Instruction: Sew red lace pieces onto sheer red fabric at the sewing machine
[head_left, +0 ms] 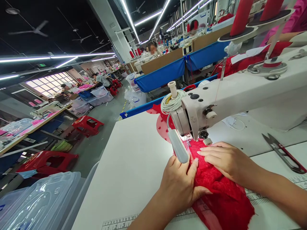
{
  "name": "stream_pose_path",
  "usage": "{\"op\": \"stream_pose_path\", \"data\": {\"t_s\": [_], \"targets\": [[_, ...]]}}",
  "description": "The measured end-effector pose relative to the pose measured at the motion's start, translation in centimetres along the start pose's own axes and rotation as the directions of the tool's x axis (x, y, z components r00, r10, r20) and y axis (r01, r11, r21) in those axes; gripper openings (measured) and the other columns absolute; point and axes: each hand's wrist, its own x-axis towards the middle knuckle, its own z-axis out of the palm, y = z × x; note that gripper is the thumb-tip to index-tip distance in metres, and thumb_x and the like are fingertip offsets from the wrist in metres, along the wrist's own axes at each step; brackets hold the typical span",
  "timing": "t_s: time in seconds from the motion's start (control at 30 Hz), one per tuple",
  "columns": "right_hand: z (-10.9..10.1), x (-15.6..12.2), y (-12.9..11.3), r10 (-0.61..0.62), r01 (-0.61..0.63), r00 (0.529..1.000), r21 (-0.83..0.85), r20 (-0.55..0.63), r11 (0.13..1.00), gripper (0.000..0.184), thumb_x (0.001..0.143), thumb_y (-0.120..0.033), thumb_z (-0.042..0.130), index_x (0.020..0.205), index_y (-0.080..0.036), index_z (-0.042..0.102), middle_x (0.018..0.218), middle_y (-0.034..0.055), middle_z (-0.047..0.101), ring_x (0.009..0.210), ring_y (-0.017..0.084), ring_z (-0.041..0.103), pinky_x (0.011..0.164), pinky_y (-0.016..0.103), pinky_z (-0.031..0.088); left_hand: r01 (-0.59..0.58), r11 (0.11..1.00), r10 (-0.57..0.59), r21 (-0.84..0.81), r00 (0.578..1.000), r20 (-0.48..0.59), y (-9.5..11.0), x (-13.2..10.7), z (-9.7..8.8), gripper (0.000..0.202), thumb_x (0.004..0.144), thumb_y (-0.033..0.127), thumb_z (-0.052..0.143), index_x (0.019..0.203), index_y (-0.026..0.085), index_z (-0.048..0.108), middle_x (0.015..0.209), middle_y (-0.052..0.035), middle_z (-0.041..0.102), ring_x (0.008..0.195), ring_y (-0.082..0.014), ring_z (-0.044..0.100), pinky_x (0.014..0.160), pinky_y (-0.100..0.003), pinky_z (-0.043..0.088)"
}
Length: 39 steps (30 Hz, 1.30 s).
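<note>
Red lace fabric lies bunched on the sewing table, its far end under the needle area of a white sewing machine. My left hand rests on the fabric's left edge, thumb and index finger spread apart; a grey lamp head partly hides its other fingertips. Flat on top of the lace, my right hand has its fingers stretched toward the needle. Behind the machine head, a sheer red piece with dark red motifs spreads over the table.
Thread snips lie right of my right hand. A printed ruler runs along the near table edge. Red thread cones stand above the machine. Clear plastic bins and red stools are at left. Co-workers sit at farther tables.
</note>
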Motion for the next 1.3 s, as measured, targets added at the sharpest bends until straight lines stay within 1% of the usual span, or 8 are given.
{"op": "stream_pose_path", "data": {"t_s": [0.23, 0.47, 0.63, 0.83, 0.97, 1.1, 1.2, 1.3], "targets": [[-0.6, 0.6, 0.5, -0.104, 0.108, 0.994, -0.088, 0.044, 0.99, 0.031, 0.095, -0.009, 0.036, 0.091, -0.014, 0.066, 0.108, 0.0092, 0.071, 0.1, 0.02, 0.066, 0.082, 0.039, 0.051, 0.003, 1.0, -0.003, 0.013, 1.0, -0.022, 0.0, 0.4, 0.2, 0.082, 0.093, 0.069, 0.013, 0.117, 0.01, 0.066, 0.092, -0.0127, 0.069, 0.083, -0.0263, 0.059, 0.076, -0.039, 0.042], [-0.2, 1.3, 1.0, -0.113, 0.117, 0.993, -0.121, 0.035, 0.986, 0.035, 0.101, -0.015, 0.03, 0.094, -0.012, 0.065, 0.102, 0.0083, 0.072, 0.094, 0.02, 0.066, 0.079, 0.037, 0.047, 0.014, 1.0, -0.014, 0.019, 1.0, -0.01, -0.3, 0.6, 0.5, 0.081, 0.094, 0.067, 0.014, 0.122, 0.009, 0.063, 0.093, -0.0137, 0.069, 0.085, -0.0261, 0.059, 0.081, -0.042, 0.042], [-0.2, 1.8, 1.2, -0.099, 0.105, 0.993, -0.101, 0.061, 0.989, 0.035, 0.1, -0.013, 0.03, 0.091, -0.013, 0.064, 0.099, 0.0087, 0.071, 0.086, 0.019, 0.064, 0.078, 0.035, 0.045, 0.025, 0.997, -0.027, 0.07, 0.999, 0.027, -0.7, 0.6, 0.8, 0.077, 0.092, 0.069, 0.025, 0.13, 0.01, 0.057, 0.101, -0.0161, 0.068, 0.09, -0.0287, 0.059, 0.083, -0.044, 0.043], [-0.1, 2.5, 1.8, -0.051, 0.068, 0.989, -0.125, 0.136, 0.99, 0.033, 0.095, -0.012, 0.035, 0.067, -0.019, 0.052, 0.066, 0.0025, 0.06, 0.064, 0.017, 0.053, 0.069, 0.033, 0.043, 0.039, 0.997, -0.042, 0.067, 0.999, 0.031, -1.4, 0.7, 1.0, 0.076, 0.092, 0.069, 0.024, 0.131, 0.012, 0.057, 0.106, -0.0167, 0.067, 0.102, -0.0331, 0.057, 0.094, -0.053, 0.041], [0.4, 2.5, 2.5, -0.018, 0.029, 0.994, -0.102, 0.109, 0.994, 0.031, 0.096, -0.014, 0.036, 0.073, -0.019, 0.056, 0.078, 0.006, 0.065, 0.077, 0.019, 0.058, 0.077, 0.034, 0.045, -0.042, 0.999, 0.042, -0.003, 0.999, 0.007, -1.9, 0.9, 0.8, 0.083, 0.092, 0.07, 0.017, 0.122, 0.007, 0.061, 0.103, -0.0181, 0.066, 0.103, -0.0335, 0.058, 0.091, -0.052, 0.047], [0.3, 2.2, 2.5, -0.04, 0.045, 0.996, -0.064, 0.081, 0.997, 0.027, 0.098, -0.019, 0.038, 0.085, -0.017, 0.062, 0.093, 0.0096, 0.068, 0.084, 0.021, 0.061, 0.076, 0.036, 0.046, -0.119, 0.988, 0.125, -0.098, 0.99, 0.059, -1.8, 1.2, 0.6, 0.073, 0.095, 0.063, 0.02, 0.108, 0.007, 0.064, 0.09, -0.0134, 0.064, 0.078, -0.0224, 0.061, 0.065, -0.037, 0.054], [-0.1, 1.9, 1.8, -0.142, 0.143, 0.989, -0.025, 0.03, 0.989, 0.031, 0.094, -0.01, 0.034, 0.105, -0.014, 0.063, 0.106, 0.0114, 0.069, 0.097, 0.022, 0.062, 0.082, 0.038, 0.046, -0.111, 0.988, 0.115, -0.104, 0.992, 0.041, -1.5, 1.4, 0.4, 0.068, 0.097, 0.06, 0.019, 0.1, 0.009, 0.064, 0.083, -0.0098, 0.061, 0.07, -0.0199, 0.058, 0.06, -0.036, 0.053], [-0.3, 1.7, 1.0, -0.181, 0.181, 0.983, 0.03, 0.02, 0.983, 0.038, 0.085, -0.001, 0.035, 0.107, -0.015, 0.063, 0.106, 0.0076, 0.07, 0.101, 0.02, 0.062, 0.086, 0.037, 0.045, -0.106, 0.988, 0.11, -0.113, 0.993, 0.034, -1.5, 1.3, 0.1, 0.067, 0.098, 0.057, 0.015, 0.099, 0.009, 0.063, 0.082, -0.0091, 0.059, 0.068, -0.0197, 0.057, 0.062, -0.036, 0.053]]}}
